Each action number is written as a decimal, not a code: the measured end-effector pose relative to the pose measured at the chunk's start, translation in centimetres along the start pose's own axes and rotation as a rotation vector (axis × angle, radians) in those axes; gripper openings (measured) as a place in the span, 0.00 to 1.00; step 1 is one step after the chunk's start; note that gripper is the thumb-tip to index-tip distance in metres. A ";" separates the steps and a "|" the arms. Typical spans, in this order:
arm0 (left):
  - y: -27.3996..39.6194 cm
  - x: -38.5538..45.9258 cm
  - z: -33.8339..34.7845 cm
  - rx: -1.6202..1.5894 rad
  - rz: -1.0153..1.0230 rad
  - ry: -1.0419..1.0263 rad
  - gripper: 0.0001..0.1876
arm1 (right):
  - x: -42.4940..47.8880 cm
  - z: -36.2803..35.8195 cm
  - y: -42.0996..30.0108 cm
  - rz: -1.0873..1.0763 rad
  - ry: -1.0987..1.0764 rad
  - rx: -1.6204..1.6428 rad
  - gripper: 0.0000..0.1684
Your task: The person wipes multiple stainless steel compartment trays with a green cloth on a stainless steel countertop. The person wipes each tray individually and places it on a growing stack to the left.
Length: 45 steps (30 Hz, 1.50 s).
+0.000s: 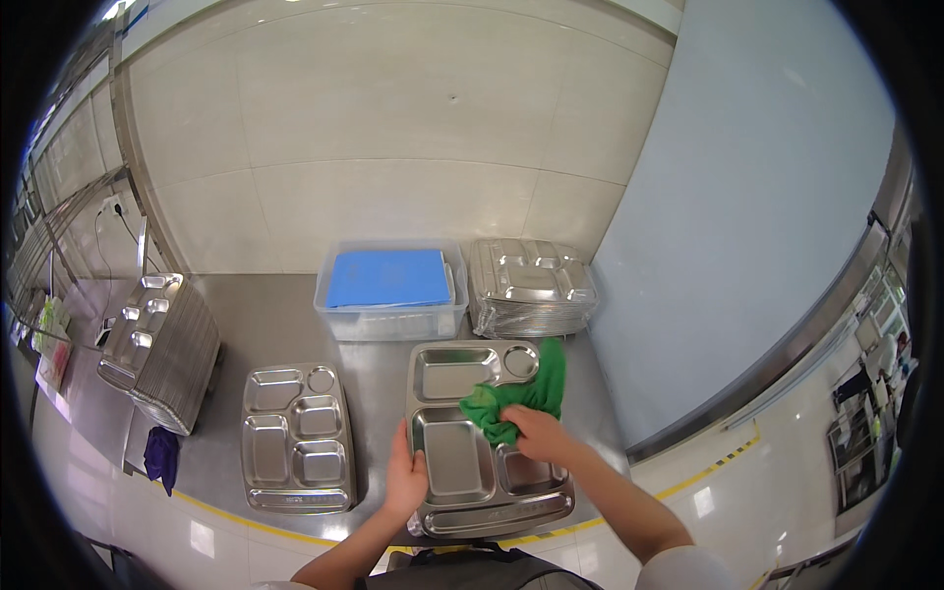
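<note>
In front of me lies a stainless steel compartment tray [451, 453], apparently the top one of a stack. My left hand [408, 472] holds its left edge, the thumb at the rim and the fingers along the side. A bunched green cloth [546, 380] is gripped in my right hand [540, 435] and rests over the tray's right-hand compartments. Part of the cloth hangs past the tray's far right corner. To the left sits a lower stack of similar trays [280, 402], face up, with neither hand on it.
A clear plastic bin [391, 324] holding a blue folder [389, 276] stands by the wall, beside plastic-wrapped trays [535, 295]. At far left are a tall tray stack [173, 346] and a purple cloth [161, 457] at the metal table's [214, 457] edge. A pale panel [708, 221] bounds the right.
</note>
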<state>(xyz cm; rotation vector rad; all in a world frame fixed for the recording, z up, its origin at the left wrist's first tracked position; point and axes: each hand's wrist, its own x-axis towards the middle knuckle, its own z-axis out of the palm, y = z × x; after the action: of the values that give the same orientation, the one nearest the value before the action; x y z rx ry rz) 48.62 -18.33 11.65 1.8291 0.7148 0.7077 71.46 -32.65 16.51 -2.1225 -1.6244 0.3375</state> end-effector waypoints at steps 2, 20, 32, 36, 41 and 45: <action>-0.5 -0.1 -0.2 -0.005 0.002 -0.007 0.32 | -2.0 -2.7 -0.8 -0.017 -0.118 0.114 0.20; -0.6 0.1 0.4 -0.200 -0.053 0.001 0.25 | 1.5 5.1 -9.6 -0.109 0.163 -0.306 0.25; -1.6 0.2 0.2 -0.120 -0.064 -0.049 0.26 | -16.0 -0.9 -4.4 0.227 0.094 -0.101 0.16; -3.1 0.4 0.4 -0.215 -0.120 -0.087 0.30 | -10.4 4.6 -11.2 -0.153 0.033 0.060 0.19; -0.8 1.4 -2.3 0.267 0.059 -0.234 0.33 | -5.1 6.1 -14.9 -0.422 -0.364 0.635 0.18; 1.0 1.2 -4.2 0.536 -0.044 -0.342 0.26 | -3.7 2.9 -12.7 -0.157 0.237 0.021 0.18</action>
<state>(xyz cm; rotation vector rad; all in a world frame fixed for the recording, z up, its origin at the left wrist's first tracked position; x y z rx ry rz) 46.42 -15.25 14.15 2.3350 0.7562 0.1620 58.33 -32.94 19.92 -1.9217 -1.6259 0.0503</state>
